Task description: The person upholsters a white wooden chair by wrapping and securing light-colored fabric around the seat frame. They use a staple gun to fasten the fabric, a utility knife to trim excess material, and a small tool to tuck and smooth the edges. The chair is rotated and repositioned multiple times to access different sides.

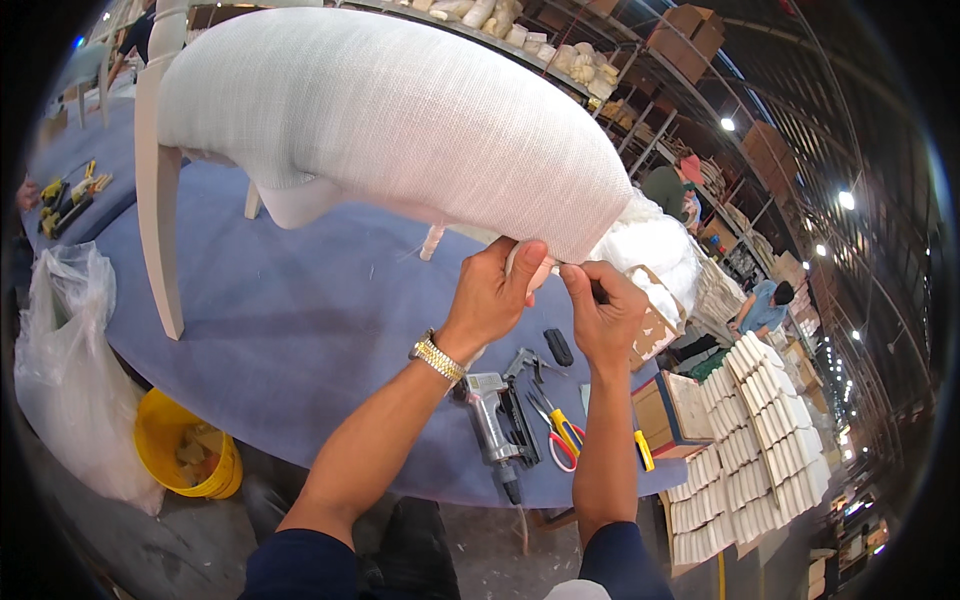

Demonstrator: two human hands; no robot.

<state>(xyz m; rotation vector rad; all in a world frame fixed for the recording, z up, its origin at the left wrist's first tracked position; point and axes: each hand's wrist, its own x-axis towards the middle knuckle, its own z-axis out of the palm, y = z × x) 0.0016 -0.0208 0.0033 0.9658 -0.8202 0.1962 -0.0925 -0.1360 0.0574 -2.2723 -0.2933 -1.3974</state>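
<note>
A chair covered in pale woven fabric (400,110) fills the upper middle, tilted over the table with a cream leg (158,220) at its left. My left hand (495,295), with a metal watch (438,357) at the wrist, is closed at the fabric's lower right corner, thumb on top. Close beside it, my right hand (605,305) pinches the same fabric edge between thumb and bent fingers. The fold between the fingertips is partly hidden. Below the hands lie a staple gun (490,412), scissors (562,455) and a small black oblong object (559,347).
A blue cloth covers the table (330,370). A yellow bucket (215,470) and a clear plastic bag (75,370) stand at the left. Beyond the right edge are a cardboard box (672,412) and stacked white pieces (755,440). A seated person (765,310) is farther off.
</note>
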